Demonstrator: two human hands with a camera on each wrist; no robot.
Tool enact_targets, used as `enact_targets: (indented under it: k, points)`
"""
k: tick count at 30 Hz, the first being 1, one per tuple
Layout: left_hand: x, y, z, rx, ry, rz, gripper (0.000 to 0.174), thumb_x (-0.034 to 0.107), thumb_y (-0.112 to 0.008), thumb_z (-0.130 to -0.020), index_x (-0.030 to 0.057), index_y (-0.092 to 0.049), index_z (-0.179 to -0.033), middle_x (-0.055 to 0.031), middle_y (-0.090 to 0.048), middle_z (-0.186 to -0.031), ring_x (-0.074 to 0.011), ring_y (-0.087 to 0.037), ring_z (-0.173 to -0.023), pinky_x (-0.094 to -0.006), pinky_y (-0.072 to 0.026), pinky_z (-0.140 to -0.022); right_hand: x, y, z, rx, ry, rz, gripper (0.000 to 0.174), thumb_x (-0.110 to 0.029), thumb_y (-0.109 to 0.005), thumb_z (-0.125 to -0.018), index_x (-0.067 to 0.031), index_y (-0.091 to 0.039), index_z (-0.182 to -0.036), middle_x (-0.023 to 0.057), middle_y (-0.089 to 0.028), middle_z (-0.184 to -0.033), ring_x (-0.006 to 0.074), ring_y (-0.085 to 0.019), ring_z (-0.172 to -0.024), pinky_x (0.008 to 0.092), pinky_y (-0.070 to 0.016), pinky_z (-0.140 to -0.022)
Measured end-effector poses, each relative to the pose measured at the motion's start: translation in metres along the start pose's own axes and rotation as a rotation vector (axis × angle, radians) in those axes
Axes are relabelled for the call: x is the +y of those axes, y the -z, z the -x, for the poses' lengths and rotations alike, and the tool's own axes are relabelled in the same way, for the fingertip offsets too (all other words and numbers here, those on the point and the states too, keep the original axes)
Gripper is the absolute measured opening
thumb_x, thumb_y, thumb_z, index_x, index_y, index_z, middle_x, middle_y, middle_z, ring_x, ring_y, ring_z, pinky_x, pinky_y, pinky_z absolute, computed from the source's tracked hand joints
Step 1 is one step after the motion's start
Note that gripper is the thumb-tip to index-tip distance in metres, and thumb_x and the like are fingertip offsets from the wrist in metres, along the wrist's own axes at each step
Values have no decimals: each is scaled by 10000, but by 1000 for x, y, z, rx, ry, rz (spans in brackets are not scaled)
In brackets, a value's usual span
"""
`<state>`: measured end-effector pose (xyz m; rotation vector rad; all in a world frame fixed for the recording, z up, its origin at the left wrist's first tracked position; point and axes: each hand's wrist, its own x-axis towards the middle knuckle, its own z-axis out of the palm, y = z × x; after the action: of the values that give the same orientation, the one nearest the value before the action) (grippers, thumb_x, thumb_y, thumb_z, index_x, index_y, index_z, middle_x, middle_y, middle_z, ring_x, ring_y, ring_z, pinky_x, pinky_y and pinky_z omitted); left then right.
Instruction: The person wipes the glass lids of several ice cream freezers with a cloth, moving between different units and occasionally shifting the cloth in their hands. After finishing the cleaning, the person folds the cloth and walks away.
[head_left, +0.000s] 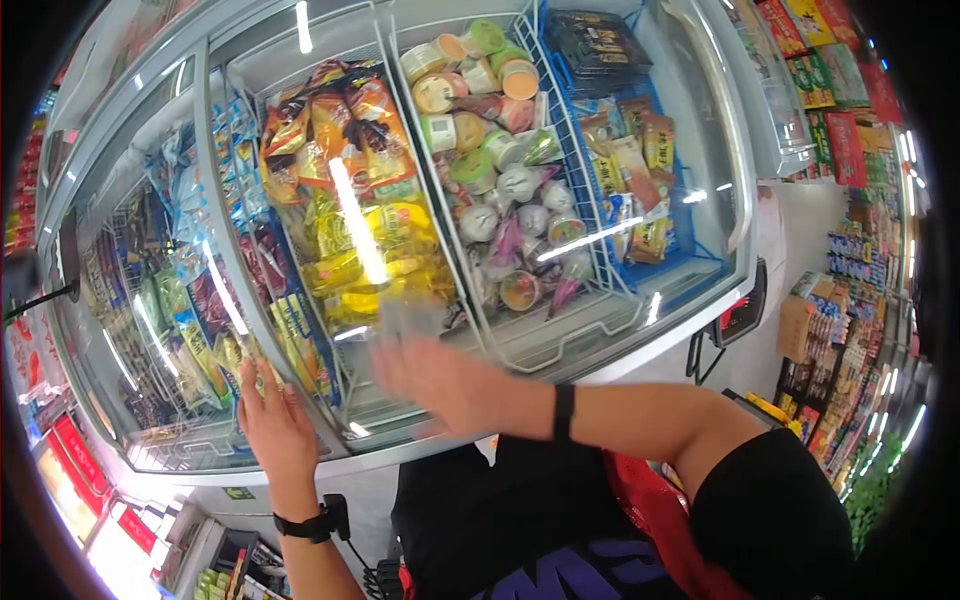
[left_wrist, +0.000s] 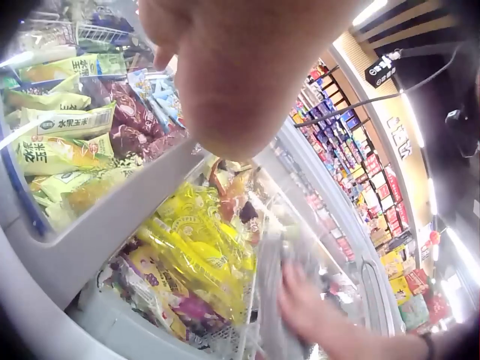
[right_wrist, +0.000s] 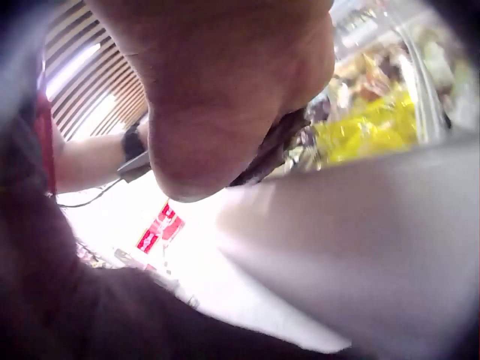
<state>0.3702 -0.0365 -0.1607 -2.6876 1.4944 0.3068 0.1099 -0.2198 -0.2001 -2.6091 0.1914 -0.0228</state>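
Note:
My left hand [head_left: 277, 425] rests with its fingers extended on the sliding glass lid [head_left: 215, 425] of a chest freezer, beside the lid's frame. In the left wrist view that hand [left_wrist: 232, 75] fills the top. My right hand [head_left: 450, 385], blurred, is over the freezer's front edge. It grips a crinkled dark packet [right_wrist: 277, 146], which shows past the palm in the right wrist view and as a grey blur [left_wrist: 276, 300] in the left wrist view. Just beyond lie yellow ice-cream packets [head_left: 385, 250], with orange packets [head_left: 335, 130] behind them.
Wire dividers [head_left: 435, 190] part the freezer's goods. Ice-cream cups [head_left: 475, 165] fill the compartment to the right, and a blue basket [head_left: 685, 250] holds more packets. Under the left glass are green corn-pictured packets [left_wrist: 64, 142]. Stocked shelves [head_left: 840, 340] stand off to the right.

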Motion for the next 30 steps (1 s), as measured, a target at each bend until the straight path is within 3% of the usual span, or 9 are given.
enact_targets:
  k: [4, 6, 9, 11, 16, 18, 20, 25, 30]
  points:
    - [6, 0, -3, -7, 27, -95, 544, 194, -621, -1102, -32, -534, -1589, -274, -493, -1662, -448, -473, -1543, -546, -377, -1262, 41, 42, 56, -232, 27, -321, 1039, -590, -761, -932, 5, -381, -1695, 211, -384, -1771, 393, -346, -1650, 531, -285, -1355]
    - [13, -5, -3, -7, 60, -142, 550, 186, -618, -1100, -36, -524, -1593, -270, -484, -1668, -454, -466, -1545, -547, -377, -1266, 121, 90, 29, 194, -122, 36, 1049, -401, -890, -827, 54, -417, -1645, 285, -488, -1656, 450, -365, -1624, 542, -252, -1369]
    - [18, -10, -3, -12, 79, -175, 557, 168, -612, -1097, -44, -501, -1600, -271, -469, -1676, -466, -449, -1555, -552, -376, -1272, 279, 132, -16, 474, -362, 466, 868, -592, -527, -1081, 110, -490, -1591, 351, -408, -1711, 468, -380, -1614, 518, -272, -1356]
    - [23, -7, -4, -32, 98, -204, 562, 163, -598, -1102, -50, -482, -1609, -272, -460, -1683, -461, -439, -1565, -551, -375, -1275, 340, 136, -34, 468, -439, 612, 862, -574, -581, -1060, 112, -501, -1577, 353, -429, -1694, 472, -403, -1599, 514, -290, -1348]
    - [36, -17, -9, -112, 153, -383, 591, 156, -523, -1127, -84, -395, -1651, -271, -405, -1733, -418, -392, -1617, -526, -376, -1281, 153, 106, 57, 398, -146, -65, 968, -419, -826, -848, 54, -457, -1608, 323, -479, -1639, 453, -448, -1555, 532, -305, -1347]
    - [38, -26, -9, -113, 187, -422, 603, 132, -496, -1124, -103, -360, -1662, -278, -377, -1752, -401, -381, -1631, -509, -378, -1285, 83, 79, 122, -125, -28, -102, 992, -466, -810, -900, 39, -414, -1657, 261, -380, -1749, 396, -366, -1635, 534, -251, -1377]
    - [42, -30, -6, -141, 216, -474, 618, 106, -482, -1116, -117, -331, -1672, -287, -353, -1766, -390, -377, -1639, -490, -384, -1285, 55, 43, 192, -116, 51, -429, 991, -502, -794, -930, 37, -412, -1668, 214, -366, -1777, 361, -358, -1649, 544, -246, -1376]
    - [61, -15, -17, -293, 270, -573, 649, 61, -484, -1090, -138, -291, -1676, -304, -331, -1772, -370, -385, -1642, -452, -427, -1267, 212, 131, 138, 219, -207, -60, 876, -429, -808, -948, 3, -486, -1639, 253, -414, -1747, 386, -363, -1646, 507, -268, -1366]
    - [61, -12, -18, -284, 304, -425, 645, 117, -476, -1126, -103, -265, -1695, -291, -340, -1769, -424, -578, -1467, -474, -530, -1152, 372, 168, 101, 607, -547, 383, 819, -567, -535, -1096, 67, -487, -1610, 319, -417, -1718, 436, -370, -1626, 534, -263, -1354]
